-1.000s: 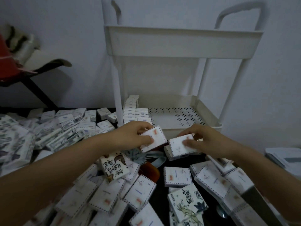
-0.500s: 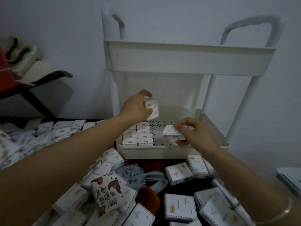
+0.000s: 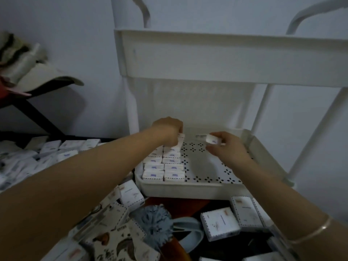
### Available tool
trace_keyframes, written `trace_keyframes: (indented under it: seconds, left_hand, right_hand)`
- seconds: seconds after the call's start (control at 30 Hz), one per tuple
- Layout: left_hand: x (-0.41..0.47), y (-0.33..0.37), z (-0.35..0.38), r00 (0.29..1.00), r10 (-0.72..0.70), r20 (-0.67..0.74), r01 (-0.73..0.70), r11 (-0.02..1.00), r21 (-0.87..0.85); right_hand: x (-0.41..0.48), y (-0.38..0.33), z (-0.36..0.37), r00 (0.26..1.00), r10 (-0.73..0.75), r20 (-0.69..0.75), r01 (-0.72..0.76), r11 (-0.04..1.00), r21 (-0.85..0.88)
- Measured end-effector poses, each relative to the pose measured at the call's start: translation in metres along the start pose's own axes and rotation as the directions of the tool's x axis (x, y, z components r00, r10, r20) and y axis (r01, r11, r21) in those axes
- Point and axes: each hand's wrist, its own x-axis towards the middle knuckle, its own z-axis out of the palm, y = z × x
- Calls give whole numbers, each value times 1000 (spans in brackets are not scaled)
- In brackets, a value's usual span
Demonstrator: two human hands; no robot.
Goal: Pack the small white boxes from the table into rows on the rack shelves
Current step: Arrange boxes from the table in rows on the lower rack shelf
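White cardboard boxes, the packed boxes (image 3: 174, 175), stand in two columns against the left wall of the lower shelf (image 3: 188, 191) of the rack (image 3: 130, 102). Four rows of two count clearly from the front wall back, and more run on under the left forearm, where the count is lost. Both hands are over this shelf, each gripping one box. The left hand (image 3: 167, 129) is at the far end of the right column, fingers curled down around the upright box (image 3: 181, 137); whether that one already rests on the shelf I cannot tell. The right hand (image 3: 228, 147) pinches the tilted box (image 3: 211, 139) between thumb and fingertips above the bare shelf floor, apart from the columns. That floor is white with dark patterned perforations and holds nothing else that shows. An upper shelf (image 3: 226, 59) hangs above, its high wall hiding whatever is inside, and two curved handles (image 3: 143, 12) rise from the rack's top. Just in front of the lower shelf, three loose boxes (image 3: 219, 226) lie flat on the dark tabletop (image 3: 235, 247), two to the right and one to the left. A heap of boxes (image 3: 62, 147), too many and too blurred to count, covers the left side. Near the bottom edge lie illustrated boxes (image 3: 114, 245), beside one blue-grey pompom (image 3: 152, 221). One thin bracelet (image 3: 310, 233) circles the right wrist.
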Motion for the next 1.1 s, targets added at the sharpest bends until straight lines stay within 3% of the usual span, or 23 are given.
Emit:
trace_keyframes:
  seconds: [0.07,0.2,0.33,0.57,0.67,0.8,1.1]
  left_hand:
    - [1,0,3,999,10,33,-11,999,30]
    - [1,1,9,998,1,55,-6,997,83]
    - [-1,3,14,996,-11,91,0,992,124]
    - [-14,1,26,999,7,-44,9,937,350]
    - [-24,-3,27,996,31,-88,-6,963,269]
    - [-43,-5,25,985,10,-174,-4,999,35]
    - [-73,0,18,978,94,-185,-139,960,-245]
  right_hand:
    - [10,-2,6,998,-69,8,69,996,-49]
    - [34,-8,21,976,-217,11,203,896,-395]
    - [54,-15,32,973,-230,-10,215,925,-312]
    - [68,-21,55,955,-233,183,279,917,-284]
    - [69,-19,58,941,-249,229,302,924,-236]
    - [69,-17,59,931,-242,274,298,937,-184]
    - [62,-17,65,900,-153,408,229,963,-144]
